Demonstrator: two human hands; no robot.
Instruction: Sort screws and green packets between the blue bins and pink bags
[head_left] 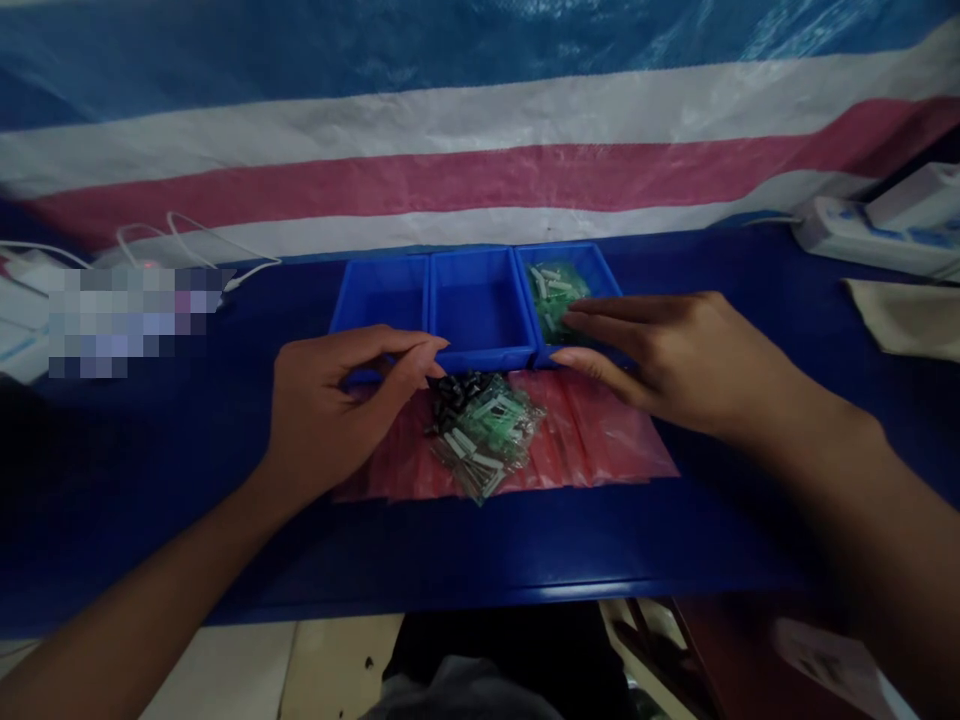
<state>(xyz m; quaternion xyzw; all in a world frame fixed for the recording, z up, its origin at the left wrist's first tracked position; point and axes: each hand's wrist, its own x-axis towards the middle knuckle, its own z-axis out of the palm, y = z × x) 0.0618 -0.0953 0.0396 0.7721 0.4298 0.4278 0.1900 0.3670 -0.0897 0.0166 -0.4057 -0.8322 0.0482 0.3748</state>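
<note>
My left hand (330,410) is closed in a pinch just left of a small pile on the table; whatever its fingertips hold, if anything, cannot be made out. The pile has black pieces (457,395) at its far side and clear packets (491,430) with green and white contents in front. Flat pink plastic bags (600,440) lie beneath it. My right hand (675,360) reaches over the near right corner of the right blue bin (596,265), fingers stretched out and thumb apart. More green-and-white packets (551,285) lie in that bin, beside its fingertips.
The left blue bin (382,285) and middle blue bin (480,300) adjoin the right one. White cables (225,250) lie at the left, a white power strip (847,230) at the right. A striped plastic sheet (450,180) hangs behind the blue table (480,545).
</note>
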